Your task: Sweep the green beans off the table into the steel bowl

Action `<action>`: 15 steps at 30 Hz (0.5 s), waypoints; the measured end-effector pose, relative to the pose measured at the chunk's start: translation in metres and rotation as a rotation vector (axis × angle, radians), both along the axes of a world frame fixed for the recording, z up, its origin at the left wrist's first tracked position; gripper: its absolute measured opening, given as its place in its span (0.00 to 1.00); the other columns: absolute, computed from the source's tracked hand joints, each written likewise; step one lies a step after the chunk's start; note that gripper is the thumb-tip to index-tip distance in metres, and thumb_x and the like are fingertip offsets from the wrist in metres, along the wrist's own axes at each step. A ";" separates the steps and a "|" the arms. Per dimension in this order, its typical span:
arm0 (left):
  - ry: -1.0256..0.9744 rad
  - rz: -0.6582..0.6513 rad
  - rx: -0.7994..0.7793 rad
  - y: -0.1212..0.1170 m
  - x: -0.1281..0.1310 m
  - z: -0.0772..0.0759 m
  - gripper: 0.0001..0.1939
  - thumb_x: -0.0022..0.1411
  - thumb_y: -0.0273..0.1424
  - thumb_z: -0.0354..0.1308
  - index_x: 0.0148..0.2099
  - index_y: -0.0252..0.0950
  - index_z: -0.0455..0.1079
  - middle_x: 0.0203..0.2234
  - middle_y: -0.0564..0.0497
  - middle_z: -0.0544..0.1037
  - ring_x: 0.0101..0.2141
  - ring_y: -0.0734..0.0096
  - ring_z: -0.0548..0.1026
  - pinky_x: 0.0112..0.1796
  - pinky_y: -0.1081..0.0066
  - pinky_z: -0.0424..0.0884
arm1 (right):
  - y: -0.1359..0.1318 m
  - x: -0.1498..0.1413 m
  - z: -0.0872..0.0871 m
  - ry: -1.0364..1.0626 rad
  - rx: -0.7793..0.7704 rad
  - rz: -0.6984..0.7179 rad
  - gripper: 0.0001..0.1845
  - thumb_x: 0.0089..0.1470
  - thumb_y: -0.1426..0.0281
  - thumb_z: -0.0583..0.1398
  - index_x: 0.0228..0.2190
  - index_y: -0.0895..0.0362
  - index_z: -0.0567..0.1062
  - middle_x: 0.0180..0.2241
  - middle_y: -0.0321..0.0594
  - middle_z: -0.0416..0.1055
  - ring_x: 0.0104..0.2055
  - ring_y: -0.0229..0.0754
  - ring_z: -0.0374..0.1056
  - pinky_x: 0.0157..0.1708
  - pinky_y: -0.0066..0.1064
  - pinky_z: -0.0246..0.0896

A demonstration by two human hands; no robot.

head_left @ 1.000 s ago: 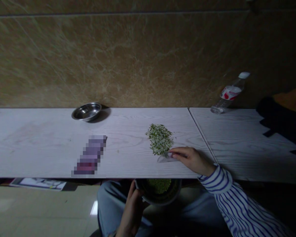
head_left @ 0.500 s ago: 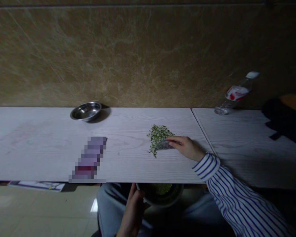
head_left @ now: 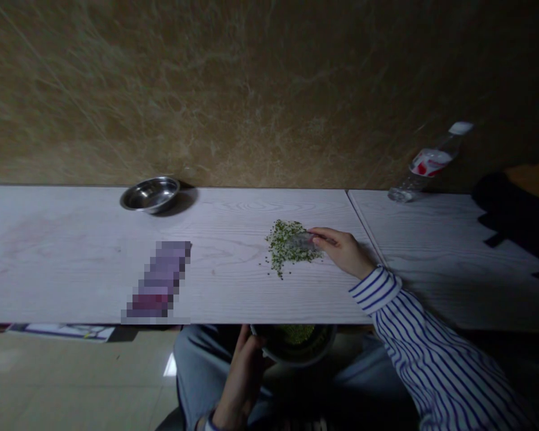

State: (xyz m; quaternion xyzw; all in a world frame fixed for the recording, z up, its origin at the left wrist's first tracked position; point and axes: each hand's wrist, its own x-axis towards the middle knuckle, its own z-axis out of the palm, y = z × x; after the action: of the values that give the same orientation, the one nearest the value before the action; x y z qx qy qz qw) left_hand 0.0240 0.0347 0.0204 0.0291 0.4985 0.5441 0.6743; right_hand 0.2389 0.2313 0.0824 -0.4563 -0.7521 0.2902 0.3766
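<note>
Head view: the right hand (head_left: pixel 348 254) has its thumb and fingers pinched together on the near end of a small, see-through, curved plastic piece (head_left: pixel 300 241), right over a loose patch of tiny round green grains (head_left: pixel 278 242) on the white wood-grain table (head_left: pixel 224 293). The left hand (head_left: pixel 247 365) is curled around the side of a round metal-looking bowl (head_left: pixel 300 364), thumb up by the rim, with more green grains inside. That bowl sits just below the table edge, over the lap.

Handling-wise, I'd guess the plastic weighs next to nothing and flexes a bit, so a light pinch at the end is plenty; squeeze hard and it might buckle. The grains look dry, hard and rolly, not fragile, but easy to scatter, so keep any push low and gentle. The bowl is probably the heaviest bit here, stiff and maybe slick, so hold it by rim and wall together, kept level.

Stuff I can't make out: the bowl's far rim is cut off by the table edge, and its underside is lost in shadow. The left fingers under it are hidden too. The plastic's outline melts into the grains, so I can't tell if it's touching the table or carrying any.
</note>
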 end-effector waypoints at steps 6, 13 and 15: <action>-0.002 0.036 -0.009 0.000 0.008 -0.005 0.29 0.46 0.27 0.61 0.54 0.41 0.68 0.42 0.50 0.79 0.36 0.65 0.75 0.34 0.68 0.71 | 0.006 0.000 0.002 -0.032 0.109 -0.088 0.15 0.58 0.68 0.57 0.45 0.54 0.79 0.44 0.41 0.80 0.46 0.45 0.75 0.48 0.38 0.70; 0.018 0.020 -0.015 -0.004 0.009 -0.006 0.31 0.43 0.26 0.59 0.53 0.42 0.68 0.43 0.48 0.79 0.39 0.59 0.76 0.33 0.66 0.71 | 0.009 -0.009 0.004 -0.132 0.190 -0.100 0.15 0.59 0.71 0.57 0.45 0.53 0.79 0.42 0.42 0.80 0.42 0.46 0.76 0.42 0.37 0.71; 0.032 0.015 0.004 -0.005 0.006 -0.005 0.29 0.45 0.27 0.59 0.52 0.42 0.69 0.45 0.49 0.78 0.40 0.60 0.76 0.33 0.67 0.71 | 0.005 -0.012 0.008 -0.196 0.242 -0.067 0.15 0.59 0.72 0.57 0.45 0.54 0.79 0.41 0.42 0.81 0.41 0.46 0.76 0.42 0.38 0.70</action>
State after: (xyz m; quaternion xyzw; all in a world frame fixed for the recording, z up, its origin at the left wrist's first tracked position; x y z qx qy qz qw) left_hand 0.0298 0.0299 0.0157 0.0355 0.5085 0.5494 0.6620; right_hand 0.2264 0.2367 0.0907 -0.4587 -0.7990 0.1388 0.3632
